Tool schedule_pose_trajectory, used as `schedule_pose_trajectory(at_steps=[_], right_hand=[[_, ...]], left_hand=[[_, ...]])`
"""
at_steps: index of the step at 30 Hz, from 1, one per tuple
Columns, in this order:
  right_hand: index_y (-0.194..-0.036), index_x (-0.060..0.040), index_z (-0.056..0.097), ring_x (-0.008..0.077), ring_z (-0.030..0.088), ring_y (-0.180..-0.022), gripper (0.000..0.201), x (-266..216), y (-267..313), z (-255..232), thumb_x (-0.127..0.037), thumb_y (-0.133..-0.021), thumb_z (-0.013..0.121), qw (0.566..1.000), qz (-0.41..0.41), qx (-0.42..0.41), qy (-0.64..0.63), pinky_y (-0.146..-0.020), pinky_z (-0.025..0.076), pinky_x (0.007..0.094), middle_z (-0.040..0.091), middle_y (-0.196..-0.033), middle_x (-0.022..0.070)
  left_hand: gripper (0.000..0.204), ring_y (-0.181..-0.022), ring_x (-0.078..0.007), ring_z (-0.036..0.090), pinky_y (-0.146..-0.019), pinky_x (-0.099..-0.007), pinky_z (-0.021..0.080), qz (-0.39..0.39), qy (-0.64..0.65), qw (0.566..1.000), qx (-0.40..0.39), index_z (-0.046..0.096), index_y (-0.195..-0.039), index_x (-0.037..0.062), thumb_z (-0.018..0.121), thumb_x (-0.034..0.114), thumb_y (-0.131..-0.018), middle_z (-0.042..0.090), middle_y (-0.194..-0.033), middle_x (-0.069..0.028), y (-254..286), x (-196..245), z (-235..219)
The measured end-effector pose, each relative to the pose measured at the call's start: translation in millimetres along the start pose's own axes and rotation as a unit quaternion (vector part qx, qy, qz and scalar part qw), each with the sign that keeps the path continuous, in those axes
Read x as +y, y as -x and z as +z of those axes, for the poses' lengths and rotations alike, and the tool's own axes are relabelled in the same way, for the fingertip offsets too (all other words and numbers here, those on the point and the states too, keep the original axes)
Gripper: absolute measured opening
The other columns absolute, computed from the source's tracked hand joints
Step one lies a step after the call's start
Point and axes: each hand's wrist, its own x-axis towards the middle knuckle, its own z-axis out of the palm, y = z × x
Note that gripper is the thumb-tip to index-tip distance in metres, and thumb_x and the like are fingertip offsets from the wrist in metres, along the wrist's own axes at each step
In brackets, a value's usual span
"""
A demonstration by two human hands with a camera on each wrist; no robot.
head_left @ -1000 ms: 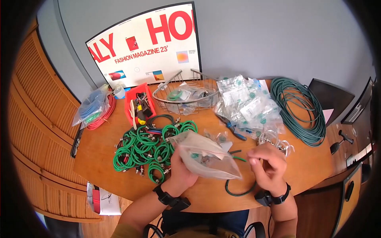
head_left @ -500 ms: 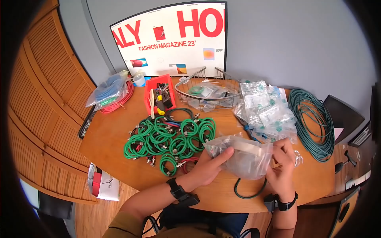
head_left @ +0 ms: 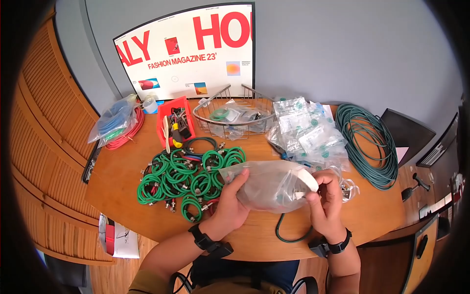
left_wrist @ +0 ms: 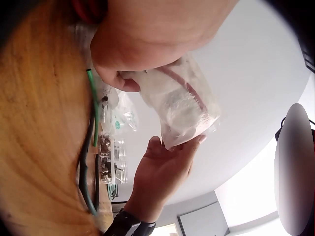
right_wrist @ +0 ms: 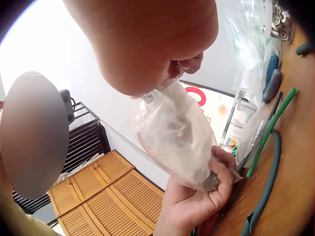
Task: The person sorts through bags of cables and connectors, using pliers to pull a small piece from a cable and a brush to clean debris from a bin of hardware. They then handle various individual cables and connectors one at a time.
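Observation:
A clear plastic zip bag (head_left: 274, 188) is held above the front of the table, lying sideways between both hands. My left hand (head_left: 232, 206) grips its left end, thumb on top and fingers beneath. At the other end my right hand (head_left: 327, 206) pinches the bag's edge between thumb and fingertips, beside a white strip (head_left: 307, 180). A red line (left_wrist: 189, 93) runs across the bag in the left wrist view. Small dark and metallic contents show dimly through the plastic. Below the bag, a dark green cable piece (head_left: 289, 240) curves on the table.
Several coiled green cables (head_left: 171, 171) with metal connectors lie left of the bag. Behind them stand a red tool bin (head_left: 161, 130) and a wire basket (head_left: 234, 133). Printed plastic bags (head_left: 303, 127) and a large dark green cable coil (head_left: 342, 127) lie to the right, near a blue-handled tool (right_wrist: 270, 78).
My right hand, earlier apart from the bag, has moved onto its right end and now pinches it. The bag's gaping mouth has turned toward the right hand. My left hand keeps its grip.

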Motion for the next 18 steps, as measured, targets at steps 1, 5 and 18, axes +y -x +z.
schedule_pose_trajectory(at_steps=[1, 5, 18], right_hand=[[-0.113, -0.0032, 0.054, 0.0109, 0.050, -0.083, 0.023, 1, 1, 2, -0.012, -0.101, 0.072, 0.999, 0.016, 0.020, -0.035, -0.072, 0.043, 0.0254, 0.057, -0.105, 0.0059], [-0.120, -0.0021, 0.049, 0.0098, 0.051, -0.092, 0.017, 1, 5, 4, -0.012, -0.110, 0.058, 0.996, 0.043, 0.071, -0.039, -0.082, 0.045, 0.0257, 0.056, -0.105, 0.0041], [-0.125, -0.0024, 0.041, 0.0108, 0.047, -0.092, 0.028, 5, 8, 3, -0.028, -0.114, 0.047, 0.983, -0.011, 0.175, 0.048, -0.082, 0.041, 0.0266, 0.050, -0.112, 0.0072]], left_hand=[[0.044, -0.130, -0.0250, 0.064, -0.112, -0.0460, 0.050, -0.001, -0.003, 1.000, 0.006, 0.059, -0.141, 0.0076, 0.063, 0.035, -0.108, 0.068, -0.138, -0.0080, 0, 0, -1], [0.035, -0.122, -0.0201, 0.068, -0.105, -0.0420, 0.056, -0.017, 0.019, 0.999, 0.020, 0.063, -0.134, 0.0082, 0.067, 0.029, -0.106, 0.070, -0.133, -0.0047, 0, -4, -2], [0.034, -0.122, -0.0187, 0.068, -0.106, -0.0399, 0.055, 0.006, 0.069, 0.997, 0.047, 0.064, -0.132, 0.0102, 0.072, 0.027, -0.104, 0.071, -0.131, -0.0023, -3, -9, -9]])
